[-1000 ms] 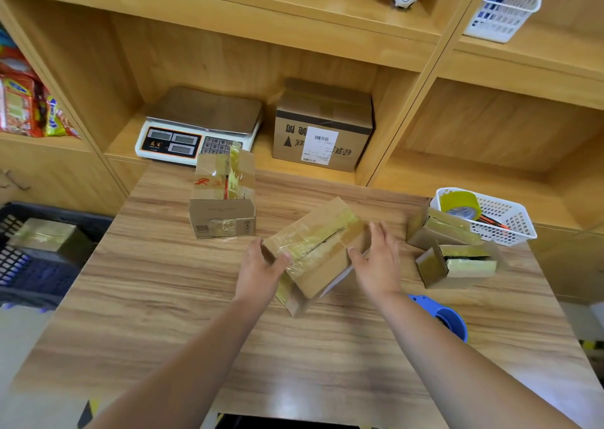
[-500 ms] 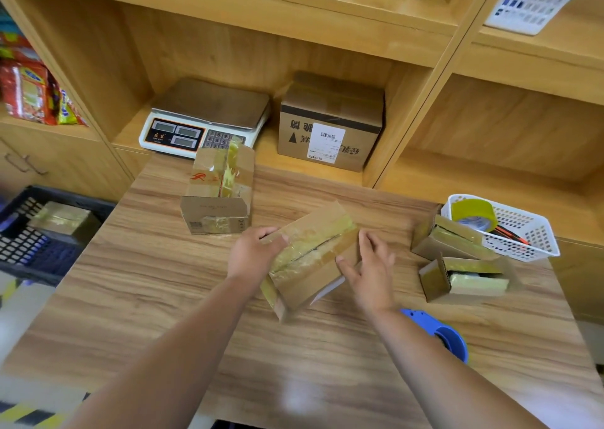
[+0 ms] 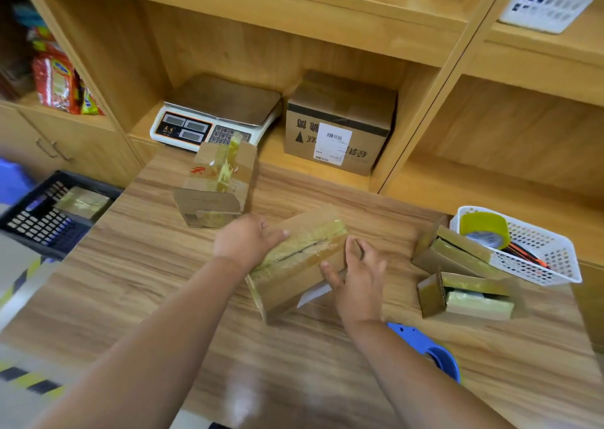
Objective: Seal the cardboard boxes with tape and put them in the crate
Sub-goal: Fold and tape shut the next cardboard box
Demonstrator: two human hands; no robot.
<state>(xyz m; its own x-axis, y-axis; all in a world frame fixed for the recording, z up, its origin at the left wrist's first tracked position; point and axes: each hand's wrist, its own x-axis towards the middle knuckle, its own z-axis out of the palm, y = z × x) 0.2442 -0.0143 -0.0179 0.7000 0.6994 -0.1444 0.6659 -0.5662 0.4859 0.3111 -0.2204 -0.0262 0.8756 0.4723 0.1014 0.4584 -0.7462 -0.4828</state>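
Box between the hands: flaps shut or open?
Shut. The box has its top flaps meeting at a seam under yellowish tape; left hand and right hand hold its ends. Bottom: cannot tell.

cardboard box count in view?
6: held box between left hand and right hand; taped box behind it; two boxes beside white basket; crate box in crate; shelf box by scale. Others may be hidden.

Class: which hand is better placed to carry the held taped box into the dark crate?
Left, probably. The left hand holds the brown taped cardboard box on the side nearer the black plastic crate; the right hand is farther away.
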